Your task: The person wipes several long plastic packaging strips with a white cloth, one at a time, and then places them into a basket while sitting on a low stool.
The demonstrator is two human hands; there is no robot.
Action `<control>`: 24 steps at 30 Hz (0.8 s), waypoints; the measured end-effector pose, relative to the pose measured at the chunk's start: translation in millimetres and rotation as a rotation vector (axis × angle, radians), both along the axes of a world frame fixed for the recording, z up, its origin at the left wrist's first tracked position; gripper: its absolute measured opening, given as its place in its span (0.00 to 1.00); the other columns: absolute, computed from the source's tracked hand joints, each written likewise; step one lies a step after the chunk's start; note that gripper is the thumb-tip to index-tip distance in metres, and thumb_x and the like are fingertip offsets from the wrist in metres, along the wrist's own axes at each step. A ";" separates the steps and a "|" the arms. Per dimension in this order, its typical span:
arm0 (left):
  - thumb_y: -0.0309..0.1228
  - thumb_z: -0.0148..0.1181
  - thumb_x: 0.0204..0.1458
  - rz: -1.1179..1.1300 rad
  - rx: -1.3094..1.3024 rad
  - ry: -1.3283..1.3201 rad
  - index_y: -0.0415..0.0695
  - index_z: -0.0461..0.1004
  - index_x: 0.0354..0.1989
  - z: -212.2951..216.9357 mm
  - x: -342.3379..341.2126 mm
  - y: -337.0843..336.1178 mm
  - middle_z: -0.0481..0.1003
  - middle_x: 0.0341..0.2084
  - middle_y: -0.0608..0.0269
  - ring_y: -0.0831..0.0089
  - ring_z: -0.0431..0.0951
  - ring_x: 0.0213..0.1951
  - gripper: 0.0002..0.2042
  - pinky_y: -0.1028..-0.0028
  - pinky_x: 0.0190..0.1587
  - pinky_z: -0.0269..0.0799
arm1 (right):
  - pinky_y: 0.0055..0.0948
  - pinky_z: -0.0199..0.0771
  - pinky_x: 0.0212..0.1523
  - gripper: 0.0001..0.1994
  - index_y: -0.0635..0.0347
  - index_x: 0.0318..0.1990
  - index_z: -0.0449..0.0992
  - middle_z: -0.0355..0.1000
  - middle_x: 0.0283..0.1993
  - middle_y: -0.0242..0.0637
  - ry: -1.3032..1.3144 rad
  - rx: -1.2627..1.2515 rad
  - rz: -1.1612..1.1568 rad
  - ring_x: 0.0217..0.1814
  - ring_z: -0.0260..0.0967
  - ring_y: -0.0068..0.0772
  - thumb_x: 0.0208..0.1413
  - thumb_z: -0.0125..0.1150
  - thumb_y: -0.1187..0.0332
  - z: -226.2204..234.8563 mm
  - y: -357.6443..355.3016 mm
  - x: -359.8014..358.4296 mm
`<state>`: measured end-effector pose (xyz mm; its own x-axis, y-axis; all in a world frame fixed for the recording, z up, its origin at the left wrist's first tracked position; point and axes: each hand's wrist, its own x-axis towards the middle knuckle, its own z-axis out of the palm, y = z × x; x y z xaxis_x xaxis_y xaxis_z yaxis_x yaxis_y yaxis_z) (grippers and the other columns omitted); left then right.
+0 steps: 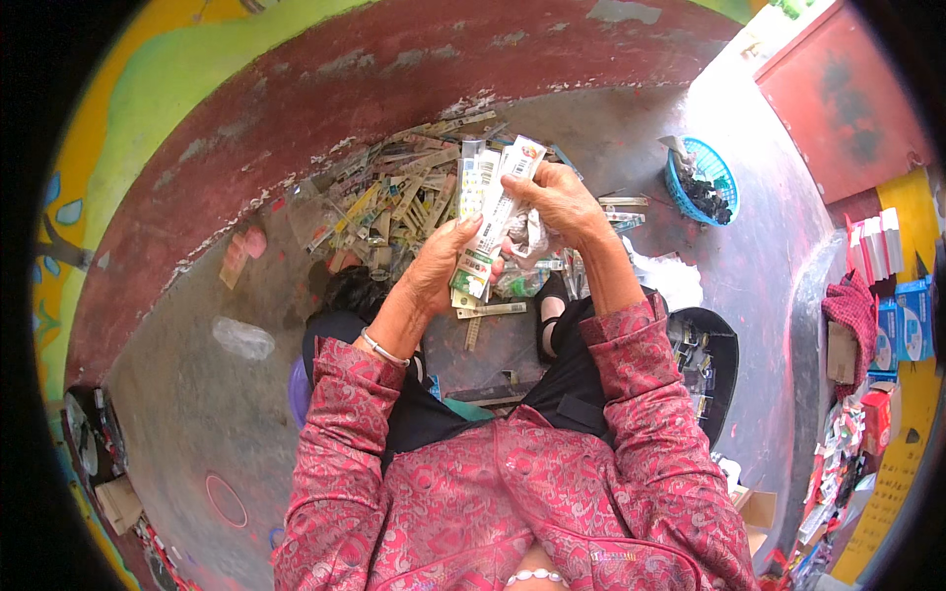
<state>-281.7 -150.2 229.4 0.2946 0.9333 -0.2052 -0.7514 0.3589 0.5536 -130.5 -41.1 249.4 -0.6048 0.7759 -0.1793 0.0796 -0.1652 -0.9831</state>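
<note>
My left hand (440,262) is closed around the lower part of a small stack of long, narrow printed packets (487,238), some white with barcodes and green ends. At the stack's upper end, my right hand (564,205) pinches the frontmost white packet between thumb and fingers. Part of the stack looks like clear plastic sleeve. Just below my right hand is a crumpled whitish wad (528,240); whether my fingers touch it I cannot tell. A loose pile of similar narrow strips (394,192) spreads over the floor beyond my hands.
A blue plastic basket (727,177) with dark scraps stands at far right. Beside my right leg are white plastic (670,279) and a black tub (727,364) of small pieces. Clear plastic (242,338) lies at left. Boxes (912,320) line the right wall; a red-painted wall (325,94) curves behind.
</note>
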 end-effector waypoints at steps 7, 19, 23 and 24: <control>0.25 0.60 0.43 -0.010 0.018 0.120 0.34 0.63 0.46 7.4 4.9 -0.2 0.73 0.35 0.48 0.66 0.77 0.34 0.21 0.70 0.36 0.77 | 0.25 0.67 0.41 0.14 0.67 0.43 0.71 0.72 0.39 0.35 -0.033 -0.040 0.119 0.39 0.67 0.22 0.52 0.55 0.66 9.9 4.8 4.3; 0.26 0.54 0.49 0.159 -0.069 0.232 0.36 0.67 0.43 -0.4 5.4 3.2 0.74 0.32 0.56 0.70 0.77 0.31 0.13 0.71 0.34 0.76 | 0.25 0.71 0.29 0.08 0.69 0.31 0.73 0.72 0.28 0.39 0.030 -0.101 -0.124 0.26 0.69 0.27 0.41 0.59 0.76 15.3 1.6 3.8; 0.29 0.54 0.50 0.199 -0.022 0.199 0.39 0.68 0.40 0.2 6.2 6.5 0.74 0.31 0.58 0.70 0.76 0.30 0.11 0.70 0.32 0.76 | 0.24 0.70 0.27 0.08 0.70 0.31 0.73 0.71 0.26 0.38 -0.108 0.026 -0.143 0.25 0.69 0.26 0.40 0.55 0.77 9.3 4.1 2.0; 0.30 0.56 0.49 0.164 0.001 0.257 0.40 0.68 0.40 -8.5 6.0 7.6 0.74 0.32 0.60 0.72 0.76 0.29 0.11 0.71 0.30 0.75 | 0.24 0.70 0.27 0.08 0.70 0.30 0.73 0.71 0.26 0.38 -0.150 0.055 -0.142 0.25 0.69 0.26 0.40 0.55 0.77 6.0 4.0 0.1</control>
